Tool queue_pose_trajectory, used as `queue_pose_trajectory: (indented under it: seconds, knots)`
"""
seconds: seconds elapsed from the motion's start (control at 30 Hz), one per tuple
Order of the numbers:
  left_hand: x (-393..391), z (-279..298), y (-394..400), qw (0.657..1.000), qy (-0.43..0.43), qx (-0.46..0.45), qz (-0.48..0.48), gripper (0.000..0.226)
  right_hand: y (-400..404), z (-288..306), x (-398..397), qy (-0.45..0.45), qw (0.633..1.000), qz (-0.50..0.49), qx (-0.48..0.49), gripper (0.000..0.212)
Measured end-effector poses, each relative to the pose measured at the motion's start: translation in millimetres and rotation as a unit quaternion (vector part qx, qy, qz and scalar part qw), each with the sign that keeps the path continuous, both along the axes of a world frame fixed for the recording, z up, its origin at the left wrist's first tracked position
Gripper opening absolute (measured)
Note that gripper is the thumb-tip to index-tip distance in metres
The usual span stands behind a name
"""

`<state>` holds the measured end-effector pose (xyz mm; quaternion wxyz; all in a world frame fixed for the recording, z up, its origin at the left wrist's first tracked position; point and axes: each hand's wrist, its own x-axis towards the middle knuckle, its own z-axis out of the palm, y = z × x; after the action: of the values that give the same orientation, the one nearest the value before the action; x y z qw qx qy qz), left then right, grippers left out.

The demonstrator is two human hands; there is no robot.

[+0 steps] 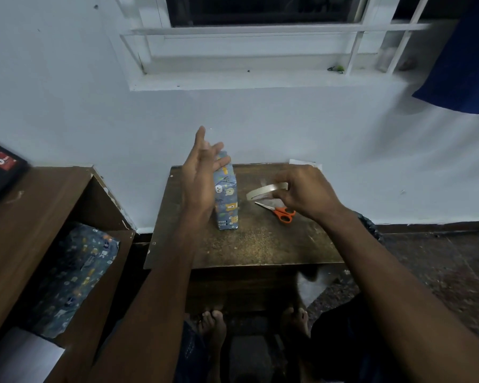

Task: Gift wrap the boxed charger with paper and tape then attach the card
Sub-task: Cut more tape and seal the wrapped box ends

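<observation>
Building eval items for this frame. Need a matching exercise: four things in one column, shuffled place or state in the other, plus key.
1. wrapped box
2. tape roll
3. scissors
4. spare wrapping paper

A. lying flat on the table, orange handles
B. held in the right hand
C. in the shelf to the left
D. standing upright against the open left hand

Pairs: 1-D, 2-B, 3-A, 4-C

Wrapped box [226,193]: left face hidden behind open left hand [202,172]. Tape roll [263,190], right of box: right part covered by right hand [304,194], motion-blurred. White card [302,162], behind tape roll: mostly hidden. Paper roll [69,277], far left of box: lower end indistinct.
</observation>
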<state>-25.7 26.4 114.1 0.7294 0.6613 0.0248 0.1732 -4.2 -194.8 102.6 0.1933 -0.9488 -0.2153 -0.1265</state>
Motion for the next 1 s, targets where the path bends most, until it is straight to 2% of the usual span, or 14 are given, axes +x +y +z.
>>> queue_pose_trajectory:
  seconds: [0.1,0.17,0.3,0.33,0.4,0.47,0.5,0.57,0.63,0.73,0.87,1.0]
  knots:
    - [-7.2,4.7,5.6,0.999,0.018,-0.046,0.008,0.054,0.1,-17.5,11.2,0.072,0.992,-0.059,-0.085,0.018]
    - [-11.3,3.6,7.9,0.997,0.024,-0.067,-0.007,0.065,4.6,-27.9,15.9,0.114,0.984,-0.051,-0.129,0.026]
    - [-9.9,-1.0,14.0,0.997,0.008,-0.073,-0.021,0.067,11.6,-31.9,15.3,0.140,0.981,-0.029,-0.129,0.049]
    - [-9.6,-1.5,14.8,0.997,0.008,-0.072,-0.021,0.066,13.8,-27.1,12.5,0.127,0.987,-0.028,-0.098,0.048]
    - [-9.9,-1.9,15.6,0.997,0.007,-0.071,-0.026,0.065,21.7,-16.4,4.5,0.091,0.995,-0.003,0.031,0.044]
    - [-9.9,-2.9,14.5,0.996,0.007,-0.079,-0.037,0.065,33.6,-6.8,-4.6,0.054,0.978,0.082,0.184,0.051]
    - [-9.5,-3.8,15.3,0.995,0.008,-0.090,-0.042,0.065,42.1,-5.0,-7.2,0.048,0.965,0.123,0.228,0.056]
    - [-9.6,-4.7,15.1,0.992,0.008,-0.111,-0.056,0.068,56.9,-6.5,-9.1,0.048,0.956,0.159,0.241,0.061]
    - [-11.3,-4.2,16.2,0.991,0.007,-0.122,-0.062,0.069,69.3,-13.0,-5.1,0.029,0.959,0.165,0.230,0.054]
    - [-15.4,-2.7,19.4,0.989,0.009,-0.140,-0.044,0.064,78.5,-21.0,2.7,0.012,0.947,0.159,0.278,0.043]
    - [-27.8,1.8,27.4,0.995,0.053,-0.080,0.007,0.058,84.0,-26.8,8.2,0.019,0.931,0.128,0.340,0.036]
    - [-40.5,-5.8,36.9,0.993,0.096,-0.055,-0.034,0.063,87.4,-27.7,6.3,0.011,0.926,0.110,0.360,0.028]
